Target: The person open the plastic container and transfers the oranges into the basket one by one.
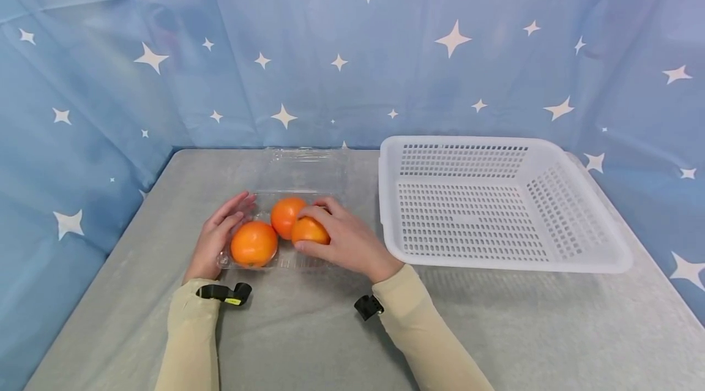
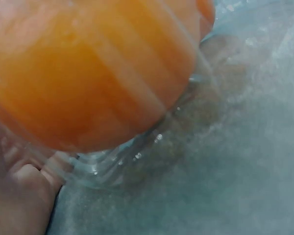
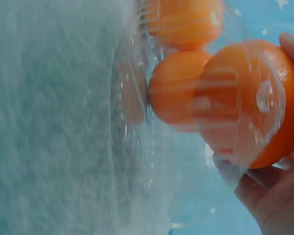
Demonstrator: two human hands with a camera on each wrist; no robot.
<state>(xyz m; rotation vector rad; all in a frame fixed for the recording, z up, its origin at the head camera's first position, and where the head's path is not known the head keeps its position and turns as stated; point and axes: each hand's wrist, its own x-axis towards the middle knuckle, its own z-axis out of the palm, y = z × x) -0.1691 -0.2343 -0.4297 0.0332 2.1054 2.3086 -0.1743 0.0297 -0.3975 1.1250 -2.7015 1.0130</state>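
My right hand (image 1: 355, 241) grips an orange (image 1: 309, 230) over the right part of a clear plastic clamshell box (image 1: 297, 260). In the right wrist view, the thumb and fingers curve round that orange (image 3: 257, 103), which shows partly through the clear wall. Two more oranges sit in the box: one at the front left (image 1: 254, 245) and one behind, near the middle (image 1: 284, 215). At the box's left side, my left hand (image 1: 212, 243) rests with extended fingers, close by the front-left orange. The left wrist view shows this orange (image 2: 88, 73) large behind clear plastic.
The box's transparent lid (image 1: 305, 172) stands folded back towards the curtain. To the right is a white perforated plastic basket (image 1: 600, 256). A grey cloth-like tabletop (image 1: 297, 330) lies beneath everything, and a blue star-patterned curtain (image 1: 385, 91) hangs behind.
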